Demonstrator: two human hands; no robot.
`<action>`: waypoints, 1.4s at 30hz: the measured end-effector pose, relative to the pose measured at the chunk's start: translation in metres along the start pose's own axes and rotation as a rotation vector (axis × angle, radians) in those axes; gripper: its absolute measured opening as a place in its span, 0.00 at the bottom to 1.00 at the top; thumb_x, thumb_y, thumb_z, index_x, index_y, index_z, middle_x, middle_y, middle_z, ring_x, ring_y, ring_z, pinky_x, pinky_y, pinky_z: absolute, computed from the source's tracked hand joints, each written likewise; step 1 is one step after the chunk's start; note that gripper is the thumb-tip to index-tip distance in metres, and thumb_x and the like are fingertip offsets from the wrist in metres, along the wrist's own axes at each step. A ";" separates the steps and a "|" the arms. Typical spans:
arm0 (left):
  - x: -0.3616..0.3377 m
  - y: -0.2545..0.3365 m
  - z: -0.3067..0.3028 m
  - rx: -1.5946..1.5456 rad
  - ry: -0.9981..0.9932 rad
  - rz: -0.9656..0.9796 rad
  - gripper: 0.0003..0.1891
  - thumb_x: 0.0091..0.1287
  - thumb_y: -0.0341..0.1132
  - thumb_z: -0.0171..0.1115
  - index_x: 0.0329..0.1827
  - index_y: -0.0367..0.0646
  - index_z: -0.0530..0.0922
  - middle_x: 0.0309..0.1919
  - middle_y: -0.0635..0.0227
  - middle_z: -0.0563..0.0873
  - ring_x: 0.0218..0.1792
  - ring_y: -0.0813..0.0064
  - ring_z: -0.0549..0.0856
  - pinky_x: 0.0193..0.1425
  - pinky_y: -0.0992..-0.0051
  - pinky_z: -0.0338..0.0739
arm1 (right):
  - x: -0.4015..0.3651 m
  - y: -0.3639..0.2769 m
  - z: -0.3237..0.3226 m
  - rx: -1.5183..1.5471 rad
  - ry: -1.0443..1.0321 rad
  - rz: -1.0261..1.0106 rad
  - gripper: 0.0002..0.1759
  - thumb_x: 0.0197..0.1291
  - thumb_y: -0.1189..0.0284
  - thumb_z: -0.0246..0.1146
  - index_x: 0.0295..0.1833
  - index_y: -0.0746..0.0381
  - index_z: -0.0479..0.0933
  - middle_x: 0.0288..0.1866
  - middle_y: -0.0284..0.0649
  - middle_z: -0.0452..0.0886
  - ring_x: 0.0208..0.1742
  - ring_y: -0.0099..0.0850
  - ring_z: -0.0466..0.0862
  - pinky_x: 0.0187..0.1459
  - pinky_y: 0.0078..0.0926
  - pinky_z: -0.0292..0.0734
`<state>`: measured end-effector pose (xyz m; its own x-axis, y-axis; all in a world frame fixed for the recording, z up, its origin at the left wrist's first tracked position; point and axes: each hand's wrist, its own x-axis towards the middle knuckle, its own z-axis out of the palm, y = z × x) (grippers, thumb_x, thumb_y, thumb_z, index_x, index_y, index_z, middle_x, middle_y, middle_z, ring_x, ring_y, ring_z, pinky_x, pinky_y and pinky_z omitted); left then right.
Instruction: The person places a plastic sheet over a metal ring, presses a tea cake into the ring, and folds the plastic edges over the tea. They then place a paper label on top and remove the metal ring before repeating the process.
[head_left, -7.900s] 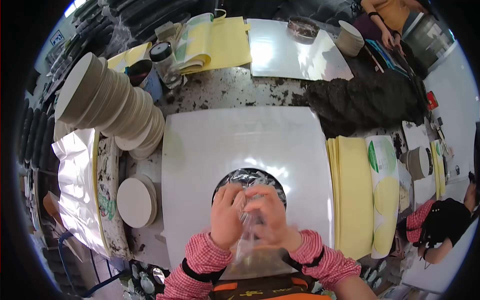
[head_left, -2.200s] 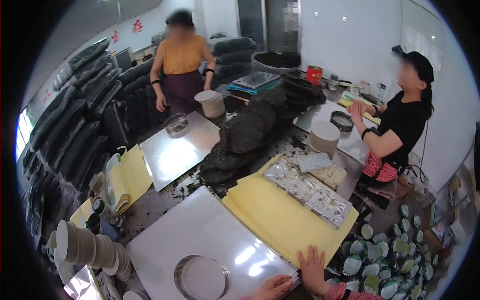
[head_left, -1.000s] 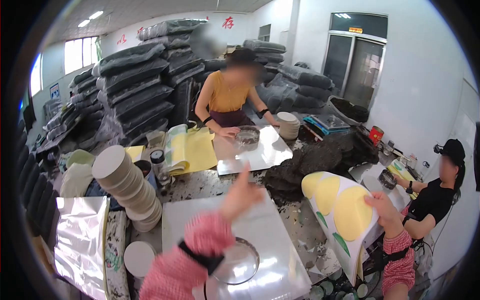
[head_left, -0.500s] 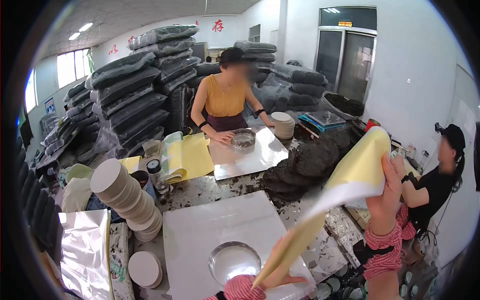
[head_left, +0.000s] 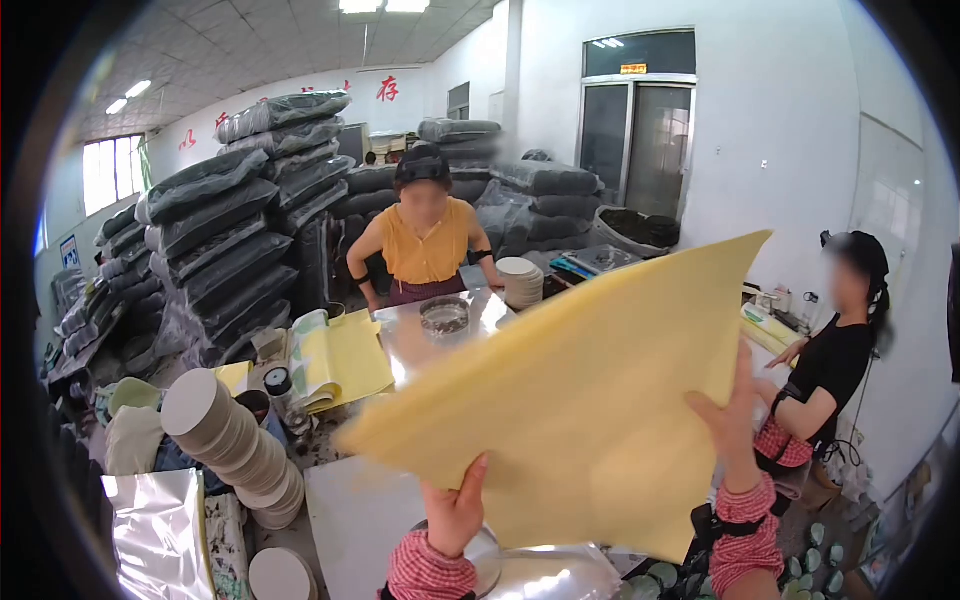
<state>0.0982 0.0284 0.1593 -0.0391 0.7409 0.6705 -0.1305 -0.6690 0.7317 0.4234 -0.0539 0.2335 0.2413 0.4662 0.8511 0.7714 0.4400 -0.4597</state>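
Note:
A large sheet of yellow paper hangs tilted in the air before me, hiding much of the worktable. My left hand grips its lower left edge, thumb on the near face. At its right edge, my right hand pinches the paper, with the thumb on the front and the fingers mostly behind. Beneath lies a pale flat board. A metal ring on the board is partly hidden by my left hand and the paper. Shiny film or metal shows below the sheet.
Stacked round discs lean at the left, near a silver sheet pile and more discs. Across the table a person in yellow stands by another metal ring. Another person in black is at right.
The yellow paper has swung from a curled, folded shape into a broad sheet spread between my hands. My left hand has moved left and up. The person opposite has drawn a hand off the ring.

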 end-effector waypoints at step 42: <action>-0.130 -0.060 0.058 -0.272 -0.238 -0.992 0.16 0.73 0.34 0.62 0.55 0.28 0.80 0.46 0.59 0.89 0.47 0.74 0.85 0.51 0.72 0.78 | -0.051 0.120 0.038 -0.147 -0.907 0.759 0.24 0.46 0.68 0.79 0.48 0.70 0.85 0.37 0.47 0.89 0.37 0.35 0.89 0.41 0.33 0.81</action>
<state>0.1686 -0.0307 0.0353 0.3985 0.8983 -0.1851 -0.2162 0.2882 0.9328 0.4812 0.0044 0.1249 0.2062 0.9680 -0.1427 0.6862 -0.2470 -0.6842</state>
